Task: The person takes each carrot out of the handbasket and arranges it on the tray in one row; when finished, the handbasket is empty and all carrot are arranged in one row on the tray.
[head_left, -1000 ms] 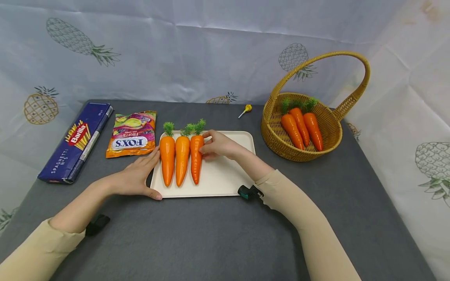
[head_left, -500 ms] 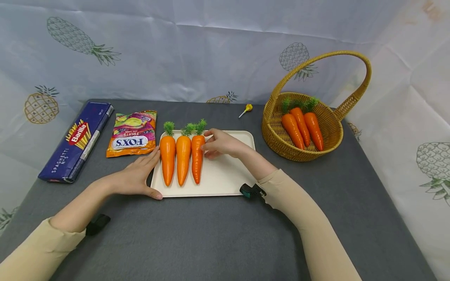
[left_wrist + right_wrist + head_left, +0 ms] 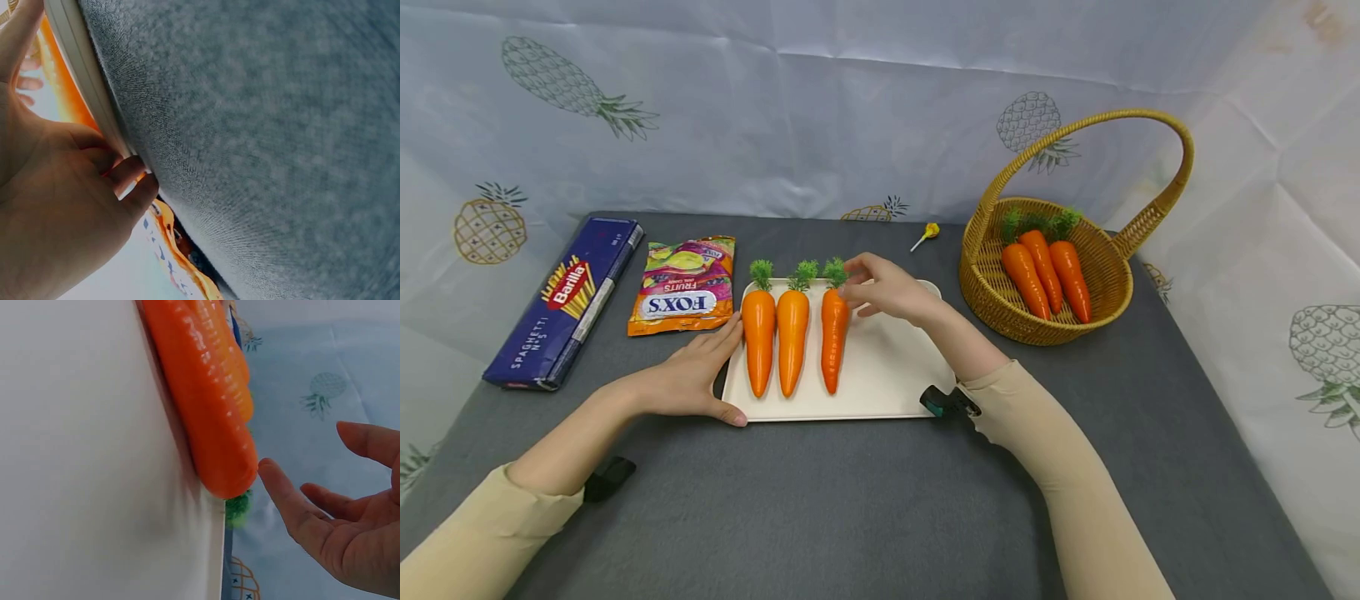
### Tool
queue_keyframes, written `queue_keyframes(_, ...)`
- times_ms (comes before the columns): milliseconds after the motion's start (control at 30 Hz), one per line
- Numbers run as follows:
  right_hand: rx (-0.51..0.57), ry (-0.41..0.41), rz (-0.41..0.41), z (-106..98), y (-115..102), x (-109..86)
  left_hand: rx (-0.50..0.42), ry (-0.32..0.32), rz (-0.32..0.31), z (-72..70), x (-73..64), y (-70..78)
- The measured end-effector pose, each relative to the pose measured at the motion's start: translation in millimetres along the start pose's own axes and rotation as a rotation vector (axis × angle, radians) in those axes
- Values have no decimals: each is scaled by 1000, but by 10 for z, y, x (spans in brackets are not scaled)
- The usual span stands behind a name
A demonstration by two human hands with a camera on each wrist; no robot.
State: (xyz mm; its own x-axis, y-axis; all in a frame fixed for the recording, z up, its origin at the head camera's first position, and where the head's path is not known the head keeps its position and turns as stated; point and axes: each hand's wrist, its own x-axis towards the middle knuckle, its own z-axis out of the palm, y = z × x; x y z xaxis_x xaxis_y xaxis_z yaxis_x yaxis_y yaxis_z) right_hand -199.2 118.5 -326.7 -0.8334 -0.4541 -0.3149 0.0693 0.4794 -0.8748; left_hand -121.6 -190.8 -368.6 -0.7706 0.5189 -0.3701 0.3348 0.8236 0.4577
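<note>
On a cream tray (image 3: 891,367), three orange carrots with green tops lie side by side: the left carrot (image 3: 759,342), the middle carrot (image 3: 793,342) and the right carrot (image 3: 833,337). My left hand (image 3: 696,375) rests against the tray's left edge, its thumb at the front corner. Fingertips touch the tray's rim (image 3: 81,59) in the left wrist view. My right hand (image 3: 891,292) is at the top of the right carrot, fingers loosely bent. In the right wrist view, one fingertip is right by that carrot (image 3: 209,406), while the thumb and other fingers stand apart from it.
A wicker basket (image 3: 1037,329) with a tall handle stands at the right, holding three carrots (image 3: 1045,271). At the left lie a blue spaghetti box (image 3: 561,308) and a Fox's candy bag (image 3: 683,287). A yellow lollipop (image 3: 929,232) lies behind the tray.
The right carrot has shifted right, widening the gap to the middle carrot. My right hand has moved right and slightly back, its fingers coming off the carrot's side. My left hand stays put.
</note>
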Motion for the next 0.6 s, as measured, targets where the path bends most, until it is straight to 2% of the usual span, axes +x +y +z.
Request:
queue_keyframes(333, 109, 92, -156, -188, -164, -254, 1, 3, -4, 10, -5, -4)
queue_keyframes(600, 148, 171, -260, -406, -256, -494, 0, 8, 1, 6, -8, 4)
